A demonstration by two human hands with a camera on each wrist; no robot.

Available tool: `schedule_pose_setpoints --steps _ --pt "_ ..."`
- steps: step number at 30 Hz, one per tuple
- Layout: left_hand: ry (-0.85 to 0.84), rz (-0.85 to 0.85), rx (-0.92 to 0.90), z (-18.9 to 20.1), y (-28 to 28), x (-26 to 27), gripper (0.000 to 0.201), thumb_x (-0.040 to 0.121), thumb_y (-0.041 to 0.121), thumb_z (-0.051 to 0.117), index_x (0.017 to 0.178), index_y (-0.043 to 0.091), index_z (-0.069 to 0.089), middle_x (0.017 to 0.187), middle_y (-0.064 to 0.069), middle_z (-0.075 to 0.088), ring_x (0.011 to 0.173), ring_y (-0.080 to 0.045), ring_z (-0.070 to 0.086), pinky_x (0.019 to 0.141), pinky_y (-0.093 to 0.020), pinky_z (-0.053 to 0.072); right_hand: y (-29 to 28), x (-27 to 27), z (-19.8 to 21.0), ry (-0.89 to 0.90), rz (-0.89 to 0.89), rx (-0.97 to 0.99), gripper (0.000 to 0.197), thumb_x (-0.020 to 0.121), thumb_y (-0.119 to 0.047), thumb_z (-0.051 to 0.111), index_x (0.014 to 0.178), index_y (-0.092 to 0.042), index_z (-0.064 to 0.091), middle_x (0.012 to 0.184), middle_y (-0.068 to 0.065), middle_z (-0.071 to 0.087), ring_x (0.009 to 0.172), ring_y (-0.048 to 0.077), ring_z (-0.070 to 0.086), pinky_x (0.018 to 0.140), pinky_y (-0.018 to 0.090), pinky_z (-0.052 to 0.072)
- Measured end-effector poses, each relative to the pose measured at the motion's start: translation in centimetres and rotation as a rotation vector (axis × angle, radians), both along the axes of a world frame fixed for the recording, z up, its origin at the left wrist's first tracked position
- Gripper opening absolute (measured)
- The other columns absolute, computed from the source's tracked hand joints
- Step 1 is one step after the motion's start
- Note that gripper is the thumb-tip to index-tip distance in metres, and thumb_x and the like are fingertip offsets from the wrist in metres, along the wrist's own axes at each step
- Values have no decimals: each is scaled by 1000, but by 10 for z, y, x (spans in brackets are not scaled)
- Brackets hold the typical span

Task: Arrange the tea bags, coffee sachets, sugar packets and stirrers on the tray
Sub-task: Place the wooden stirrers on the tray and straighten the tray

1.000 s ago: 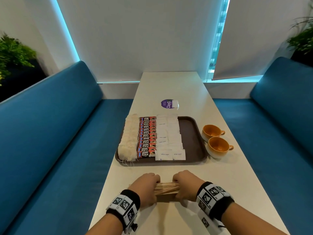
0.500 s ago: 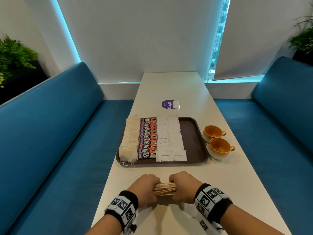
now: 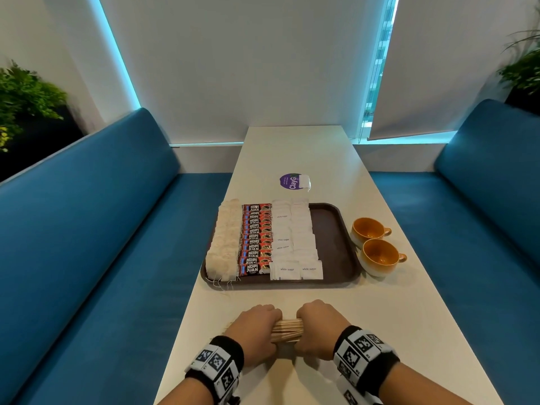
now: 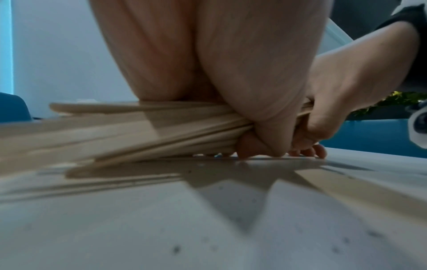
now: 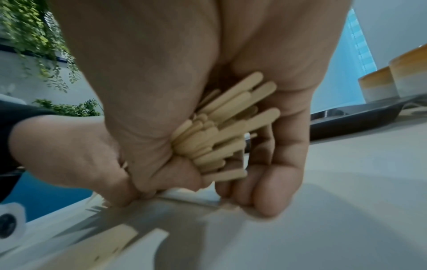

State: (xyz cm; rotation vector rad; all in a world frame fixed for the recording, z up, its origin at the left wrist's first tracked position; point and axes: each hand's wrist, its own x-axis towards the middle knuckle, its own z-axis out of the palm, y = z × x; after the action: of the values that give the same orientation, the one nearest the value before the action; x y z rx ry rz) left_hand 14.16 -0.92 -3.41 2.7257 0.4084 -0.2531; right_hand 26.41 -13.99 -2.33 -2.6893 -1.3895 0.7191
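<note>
A bundle of wooden stirrers [image 3: 287,330] is held just above the white table near its front edge. My left hand [image 3: 257,328] grips one end and my right hand [image 3: 317,327] grips the other, fingers curled round the sticks. In the left wrist view the stirrers [image 4: 129,131] fan out to the left of my fist; in the right wrist view their rounded ends [image 5: 221,127] stick out of my palm. Further back, the brown tray [image 3: 336,247] holds a column of tea bags [image 3: 223,244], a column of coffee sachets [image 3: 256,239] and white sugar packets [image 3: 295,244].
Two orange cups [image 3: 377,247] stand on the table right of the tray. A purple round sticker with a white packet [image 3: 295,181] lies behind the tray. Blue benches [image 3: 87,229] run along both sides of the table. The tray's right strip is bare.
My two hands have slid closer together along the bundle, so less of the stirrers shows between them. The tray's contents have not moved.
</note>
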Motion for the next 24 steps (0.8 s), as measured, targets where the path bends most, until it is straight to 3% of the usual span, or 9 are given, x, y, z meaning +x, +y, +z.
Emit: schedule_pose_setpoints --steps 6,10,17,24 --pt "29 -38 14 1 1 1 27 83 25 64 110 23 58 112 -1 62 105 -22 55 91 -38 47 -2 2 -1 69 -22 30 28 69 -29 76 95 -20 74 89 0 72 79 18 70 71 31 61" --pt "52 -56 37 1 0 0 29 83 24 66 112 21 61 113 -1 60 107 -23 54 93 -38 45 -6 0 -1 84 18 33 24 74 -29 78 94 -17 76 87 4 73 73 19 66 62 26 51" --pt "32 -61 18 1 -4 -3 30 86 28 63 116 24 60 114 3 56 108 -20 51 94 -36 43 -3 0 0 74 -3 -39 34 70 -30 81 99 -14 74 82 2 65 74 22 65 64 27 53" --pt "16 -40 -59 3 -5 -2 28 83 28 60 111 28 58 111 3 61 103 -19 54 90 -36 47 -6 1 10 53 -7 -11 23 75 -30 75 94 -18 71 88 2 66 79 22 65 65 27 49"
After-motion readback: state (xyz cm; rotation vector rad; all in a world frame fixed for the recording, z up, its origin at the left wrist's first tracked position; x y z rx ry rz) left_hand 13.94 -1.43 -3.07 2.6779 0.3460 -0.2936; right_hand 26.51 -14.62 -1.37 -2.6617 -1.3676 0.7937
